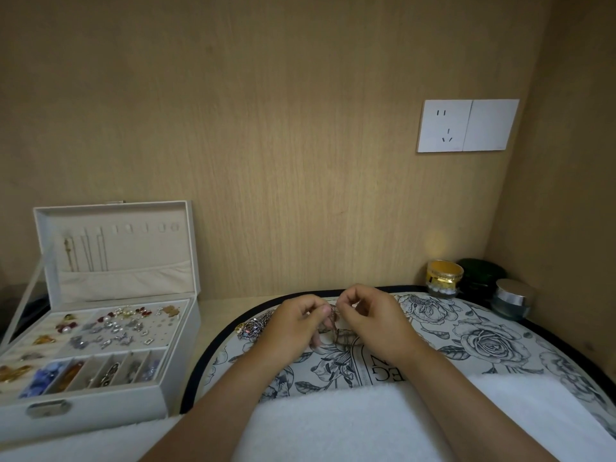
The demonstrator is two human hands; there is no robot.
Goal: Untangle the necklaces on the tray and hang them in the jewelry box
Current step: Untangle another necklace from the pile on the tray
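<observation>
A round floral tray (493, 341) with a dark rim lies in front of me. Over its far middle, my left hand (296, 323) and my right hand (370, 315) pinch a thin necklace chain (333, 315) between them, and it hangs down toward the tray. A tangled heap of necklaces (253, 326) lies on the tray just left of my left hand. At the left stands the open white jewelry box (110, 295). Several chains (88, 250) hang from hooks inside its lid.
Earrings and beads fill the jewelry box's lower compartments. A gold jar (445, 273), a dark green jar (480, 271) and a silver-lidded jar (513, 298) stand at the back right. A white towel (350, 425) covers the tray's near part. A wall socket (466, 125) is above.
</observation>
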